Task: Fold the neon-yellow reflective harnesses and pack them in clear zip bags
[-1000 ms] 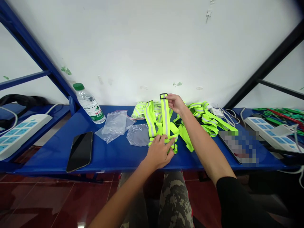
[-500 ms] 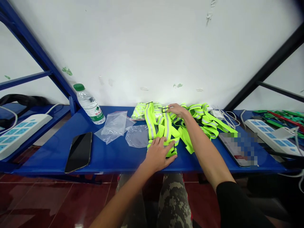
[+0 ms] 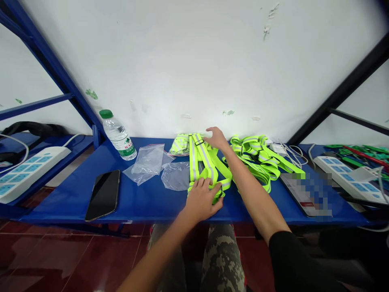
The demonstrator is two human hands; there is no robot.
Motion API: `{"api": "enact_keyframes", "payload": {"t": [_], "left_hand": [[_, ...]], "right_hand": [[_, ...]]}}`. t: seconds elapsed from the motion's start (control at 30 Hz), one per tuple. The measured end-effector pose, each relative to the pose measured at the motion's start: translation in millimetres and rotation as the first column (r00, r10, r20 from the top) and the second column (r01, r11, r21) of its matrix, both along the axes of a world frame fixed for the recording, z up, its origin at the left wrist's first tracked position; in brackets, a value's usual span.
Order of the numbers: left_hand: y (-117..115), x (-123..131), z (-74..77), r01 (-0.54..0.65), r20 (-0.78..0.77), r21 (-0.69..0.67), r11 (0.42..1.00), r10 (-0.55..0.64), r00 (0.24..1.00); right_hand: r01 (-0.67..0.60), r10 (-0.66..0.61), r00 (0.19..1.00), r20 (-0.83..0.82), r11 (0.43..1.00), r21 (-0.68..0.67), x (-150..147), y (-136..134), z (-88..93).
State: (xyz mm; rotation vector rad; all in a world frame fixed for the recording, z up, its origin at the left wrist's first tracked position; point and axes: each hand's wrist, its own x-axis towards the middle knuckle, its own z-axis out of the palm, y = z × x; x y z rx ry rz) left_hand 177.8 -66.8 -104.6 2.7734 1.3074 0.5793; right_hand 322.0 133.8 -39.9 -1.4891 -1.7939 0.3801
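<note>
L hand (image 3: 202,200) holds near end of hi-vis reflective vest (image 3: 204,161), laid out mid blue desk (image 3: 60,202). R hand (image 3: 215,138) open, empty, just past far buckle (image 3: 199,142). Hi-vis bundle (image 3: 258,156) right, unspread; another (image 3: 180,145) far left, bunched.

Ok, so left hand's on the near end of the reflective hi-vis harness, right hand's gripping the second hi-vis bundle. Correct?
Not quite: the right hand isn't on the second hi-vis bundle. The head view shows it open, beside the far end of the harness, near its slider buckle. The left hand is as you said.
</note>
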Motion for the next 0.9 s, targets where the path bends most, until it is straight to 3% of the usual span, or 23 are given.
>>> {"api": "enact_keyframes", "payload": {"t": [0.07,0.1,0.2,0.27,0.33,0.43,0.5,0.57,0.7,0.9], "left_hand": [[1,2,-0.6,-0.017,-0.01,0.01,1.0,0.017,1.0],[1,3,-0.7,-0.021,-0.012,0.013,1.0,0.021,1.0],[-1,3,-0.8,-0.018,0.002,0.025,1.0,0.018,1.0],[-3,3,-1.0,-0.019,0.019,0.039,0.999,0.018,1.0],[-6,4,-1.5,-0.028,0.027,0.044,0.999,0.026,0.999],[-5,5,-2.9,-0.035,0.027,0.01,0.999,0.035,0.999],[-2,4,-3.5,-0.024,0.051,-0.039,0.999,0.026,0.998],[2,1,-2.7,0.004,0.109,-0.079,0.997,0.004,0.994],[4,-16,5.6,0.094,0.157,-0.085,0.992,-0.079,0.984],[-2,-40,15.0,0.019,-0.061,-0.061,0.998,-0.023,0.998]], "right_hand": [[0.129,-0.144,0.972,0.186,0.988,0.088,10,-17,-1.1],[0.159,-0.169,0.947,0.274,0.985,0.06,14,-27,-0.1],[0.158,-0.066,0.857,0.511,0.978,-0.139,21,-59,6.6],[0.121,-0.017,0.829,0.559,0.981,-0.15,19,-82,11.8],[0.048,0.006,0.847,0.532,0.995,-0.087,16,-110,15.0],[-0.161,0.217,0.864,0.454,0.974,-0.158,17,-161,10.3],[-0.286,0.325,0.859,0.396,0.945,-0.157,20,-193,-1.3],[-0.333,0.347,0.874,0.34,0.937,-0.101,25,-216,-17.8],[-0.313,0.32,0.903,0.287,0.947,-0.071,30,-232,-49.0],[-0.311,0.304,0.901,0.31,0.95,-0.028,33,-228,-65.8]]}}
